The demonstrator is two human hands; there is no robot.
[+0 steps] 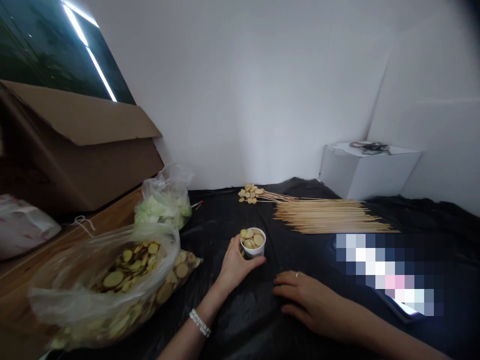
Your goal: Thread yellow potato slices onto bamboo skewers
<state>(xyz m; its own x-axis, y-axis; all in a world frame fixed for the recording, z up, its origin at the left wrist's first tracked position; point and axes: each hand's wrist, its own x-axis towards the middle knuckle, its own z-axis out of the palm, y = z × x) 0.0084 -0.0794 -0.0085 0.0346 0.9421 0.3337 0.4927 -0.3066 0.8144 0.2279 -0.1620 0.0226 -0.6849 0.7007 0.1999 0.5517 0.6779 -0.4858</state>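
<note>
My left hand [237,261] is wrapped round a white paper cup [256,253] filled with pale round potato slices [252,239]. A beaded bracelet circles that wrist. To the right of the cup, my right hand [305,297] lies on the black plastic sheet [243,320], fingers stretched out and holding nothing. Beyond the hands, many wooden skewers [333,216] lie side by side. Several skewers behind them carry slices [250,193] at their left ends. An open clear plastic bag [170,240] of potato slices stands left of the cup.
Behind the open bag is a second clear bag [165,200] with pale green pieces. A cardboard box [108,165] stands at the left, a white box [345,170] at the back right. A blurred-out device [403,312] lies right of my right hand.
</note>
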